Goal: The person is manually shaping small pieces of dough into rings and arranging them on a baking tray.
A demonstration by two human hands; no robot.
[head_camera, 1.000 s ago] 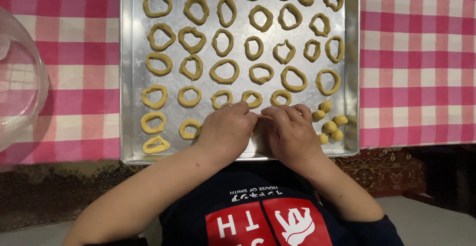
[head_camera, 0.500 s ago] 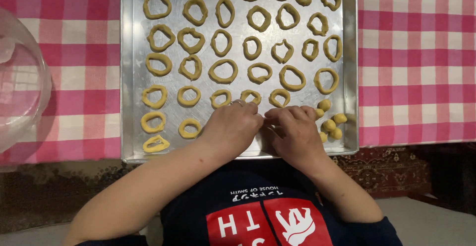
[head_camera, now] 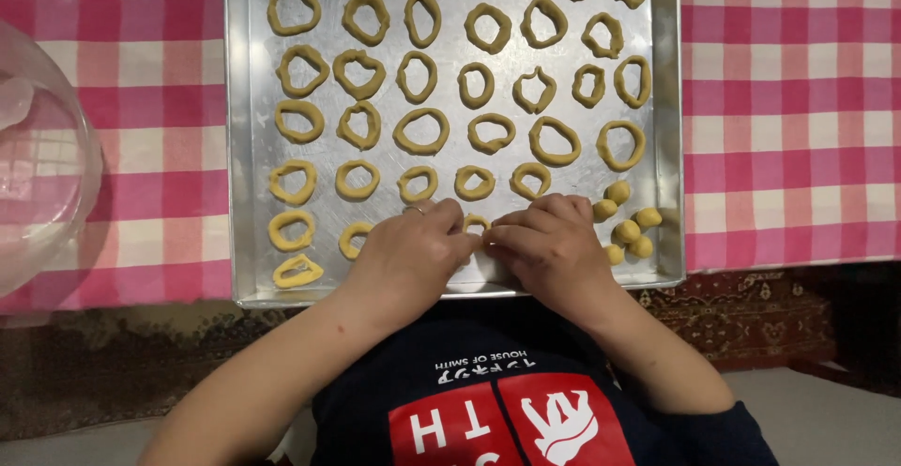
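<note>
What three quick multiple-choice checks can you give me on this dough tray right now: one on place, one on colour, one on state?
1. Where do the small dough balls lie on the metal tray?
A. near corner, beside the right hand
B. far left corner
C. in the clear bowl

2. What colours is the checked tablecloth?
A. blue and white
B. pink and white
C. green and yellow

3. What are the hands doing?
A. resting off the tray
B. each lifting a separate ring
C. both fingertips meeting on one piece of dough

Answers:
1. A, since the balls cluster just right of the right hand at the tray's near edge.
2. B, as pink and white squares show on both sides of the tray.
3. C, as the left hand and right hand pinch together over a dough piece between them.
</note>
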